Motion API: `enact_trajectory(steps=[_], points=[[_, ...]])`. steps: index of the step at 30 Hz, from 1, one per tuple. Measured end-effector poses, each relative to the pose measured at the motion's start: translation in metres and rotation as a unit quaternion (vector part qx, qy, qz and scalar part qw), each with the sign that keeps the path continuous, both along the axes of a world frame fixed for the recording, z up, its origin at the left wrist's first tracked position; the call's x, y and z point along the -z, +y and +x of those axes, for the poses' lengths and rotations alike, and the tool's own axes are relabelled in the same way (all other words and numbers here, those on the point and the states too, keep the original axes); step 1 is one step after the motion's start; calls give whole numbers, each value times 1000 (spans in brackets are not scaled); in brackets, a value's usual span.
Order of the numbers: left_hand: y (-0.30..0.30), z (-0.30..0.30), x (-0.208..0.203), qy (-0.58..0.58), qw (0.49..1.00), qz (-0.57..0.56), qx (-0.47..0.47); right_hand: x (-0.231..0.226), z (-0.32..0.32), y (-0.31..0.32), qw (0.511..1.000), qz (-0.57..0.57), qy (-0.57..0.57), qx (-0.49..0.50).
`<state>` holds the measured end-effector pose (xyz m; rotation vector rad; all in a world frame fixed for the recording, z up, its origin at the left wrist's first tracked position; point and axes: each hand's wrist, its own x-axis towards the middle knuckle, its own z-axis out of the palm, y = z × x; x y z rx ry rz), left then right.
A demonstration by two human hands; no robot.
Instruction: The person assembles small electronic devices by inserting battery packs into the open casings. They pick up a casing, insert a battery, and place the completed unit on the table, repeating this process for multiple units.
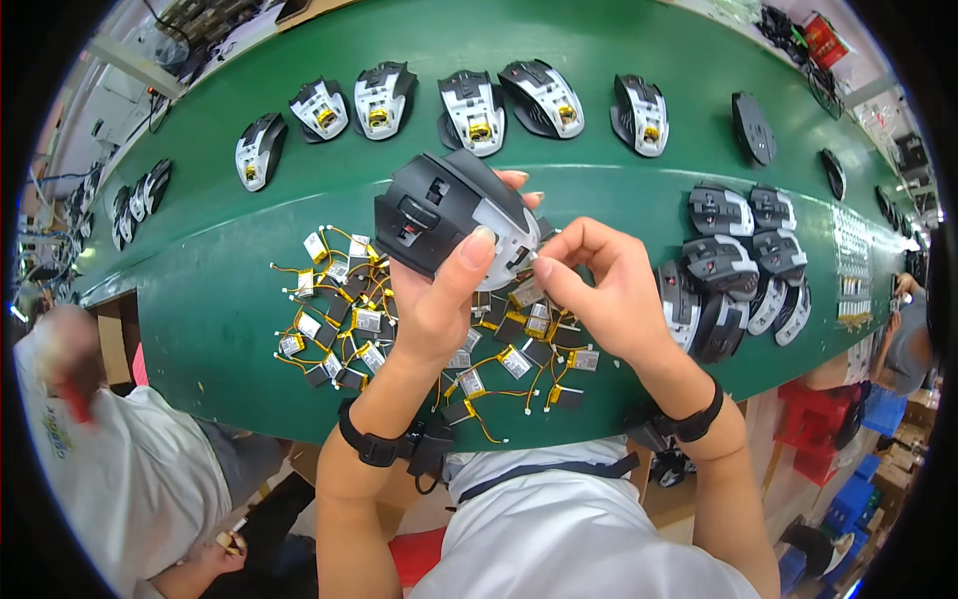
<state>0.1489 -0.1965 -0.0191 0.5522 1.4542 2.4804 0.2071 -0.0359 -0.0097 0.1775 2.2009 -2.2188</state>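
My left hand (pixel 436 302) is wrapped round a black and silver computer mouse (pixel 411 212), thumb on its near side and fingertips showing at the far side. The mouse is tilted, its silver end with a small opening turned toward my right hand. At that opening, my right hand (pixel 611 283) pinches with thumb and index finger; whatever lies between them is too small or hidden to name. Beneath both hands spreads a pile of small silver battery packs (pixel 368 320) with yellow tape, thin wires and black pads.
Several mice with exposed compartments (pixel 479 112) form a row across the green table (pixel 210 299). More mice (pixel 720 265) are stacked to the right. One black mouse (pixel 753 128) lies at the far right. A co-worker in a white shirt (pixel 120 479) sits at left.
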Motion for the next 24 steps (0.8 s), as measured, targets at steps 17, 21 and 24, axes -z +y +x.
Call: enact_trajectory(steps=[17, 21, 24], points=[[6, 4, 5, 30, 998, 42, 41, 2, 0, 1, 984, -159, -83, 3], [8, 4, 6, 16, 997, 55, 46, 5, 0, 2, 981, -174, -82, -1], [8, 5, 5, 11, 997, 57, 55, 6, 1, 1, 979, -186, -78, 2]])
